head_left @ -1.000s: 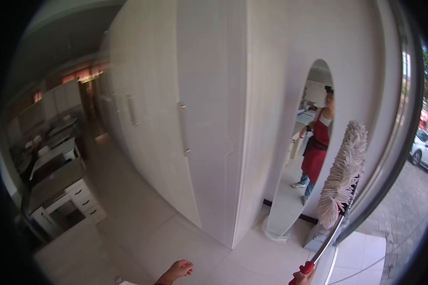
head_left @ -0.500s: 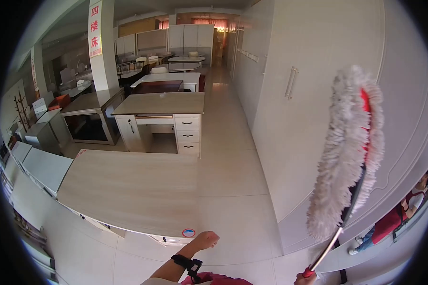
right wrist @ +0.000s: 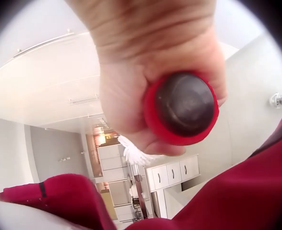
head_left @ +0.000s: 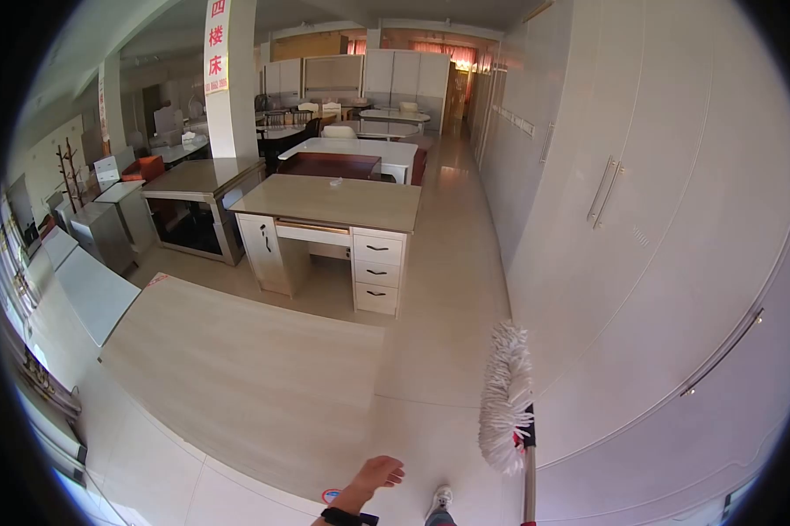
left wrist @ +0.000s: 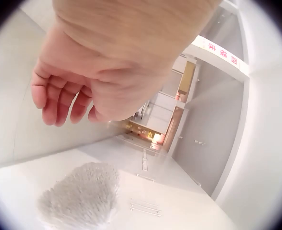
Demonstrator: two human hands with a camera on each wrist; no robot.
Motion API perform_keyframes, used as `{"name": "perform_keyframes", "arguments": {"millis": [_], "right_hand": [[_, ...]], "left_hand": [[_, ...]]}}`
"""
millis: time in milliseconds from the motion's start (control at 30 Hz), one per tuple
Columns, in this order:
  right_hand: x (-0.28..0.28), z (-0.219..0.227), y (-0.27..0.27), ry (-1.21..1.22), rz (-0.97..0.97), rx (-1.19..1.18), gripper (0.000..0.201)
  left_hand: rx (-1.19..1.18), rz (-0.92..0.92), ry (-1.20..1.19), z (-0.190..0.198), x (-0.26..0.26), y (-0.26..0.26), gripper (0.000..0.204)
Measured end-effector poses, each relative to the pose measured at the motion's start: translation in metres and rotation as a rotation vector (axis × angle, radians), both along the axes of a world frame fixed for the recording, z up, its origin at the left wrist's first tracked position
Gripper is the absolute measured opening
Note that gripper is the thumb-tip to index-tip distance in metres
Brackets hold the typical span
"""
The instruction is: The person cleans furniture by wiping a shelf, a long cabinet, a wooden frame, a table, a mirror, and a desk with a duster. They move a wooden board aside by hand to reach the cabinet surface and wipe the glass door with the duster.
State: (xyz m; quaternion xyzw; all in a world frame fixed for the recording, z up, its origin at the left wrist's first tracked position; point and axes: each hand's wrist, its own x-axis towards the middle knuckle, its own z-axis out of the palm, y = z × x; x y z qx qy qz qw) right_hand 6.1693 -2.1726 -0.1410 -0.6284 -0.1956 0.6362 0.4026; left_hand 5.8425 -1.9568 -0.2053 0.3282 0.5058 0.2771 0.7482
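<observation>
Duster (head_left: 505,399): shaggy white head raised near the lower right of the head view, pole (head_left: 530,486) running down toward the near edge. Whether the strands touch the cabinet wall behind, cannot tell.

Right hand (right wrist: 122,91): wrapped round the red grip (right wrist: 153,125), its dark end cap (right wrist: 186,104) facing the wrist camera. One-handed hold, far from the head; a slack grip could let the pole roll or the head dip.

Left hand (head_left: 377,476): released, fingers loosely bent, nothing in it. It hangs near the near end of a pale tabletop (head_left: 246,377); a careless swing might rap the knuckles there. No support from it for the pole, so a heavy top end could wander.

Right side: tall pale cabinets (head_left: 666,254) with slim bar handles (head_left: 601,188). Likeliest snag: strands hooking behind a bar if the head is dragged across, then a jerk on the pole.

Farther, left of the aisle: desk (head_left: 325,202) with a small pale object (head_left: 335,182) on top. Too wide a sweep that way might knock it off.

Near floor: one shoe (head_left: 442,500) shows just left of the pole. Lowering the pole carelessly could put it underfoot; tripping would be the cost.
</observation>
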Motion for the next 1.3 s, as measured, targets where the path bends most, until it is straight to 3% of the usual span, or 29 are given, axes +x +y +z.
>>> {"name": "perform_keyframes", "arguments": {"millis": [100,300,467,667,767,800,900,967,1033,1133,1233,1300], "right_hand": [[0.046,-0.01,0.05,0.061,0.069,0.011,0.048],[0.121,-0.021,0.19,0.194,0.248,0.077,0.051],[0.136,-0.02,0.339,0.248,0.322,0.128,0.058],[0.127,-0.018,0.505,-0.023,0.516,0.285,0.055],[0.129,0.0,0.573,-0.385,0.613,0.36,0.058],[0.11,0.047,0.596,-0.476,0.536,0.433,0.026],[0.11,0.061,0.668,-0.674,0.662,0.543,0.024],[0.097,0.07,0.709,-0.745,0.676,0.47,0.024],[0.077,0.075,0.761,-0.835,0.745,0.468,0.027],[0.053,0.024,0.856,-0.924,0.822,0.606,0.043],[0.021,-0.029,0.94,-1.071,1.055,0.573,0.053],[0.001,-0.055,0.96,-0.966,1.105,0.57,0.052]], "left_hand": [[-0.025,0.161,0.136,0.011,0.017,0.032,0.023],[0.152,0.149,0.142,0.055,0.056,0.111,0.023],[0.207,0.205,0.157,0.078,0.075,0.176,0.024],[0.219,0.329,0.205,0.056,0.062,0.276,0.023],[0.165,0.441,0.202,0.046,0.054,0.33,0.022],[0.21,0.498,0.173,0.054,0.051,0.355,0.022],[0.276,0.595,0.121,0.076,0.043,0.414,0.021],[0.331,0.615,0.154,0.088,0.046,0.443,0.021],[0.326,0.554,0.097,0.083,0.046,0.468,0.022],[0.263,0.471,0.095,0.081,0.04,0.494,0.024],[0.179,0.586,0.163,0.069,0.024,0.506,0.025],[0.154,0.757,0.174,0.067,0.006,0.506,0.024]]}}
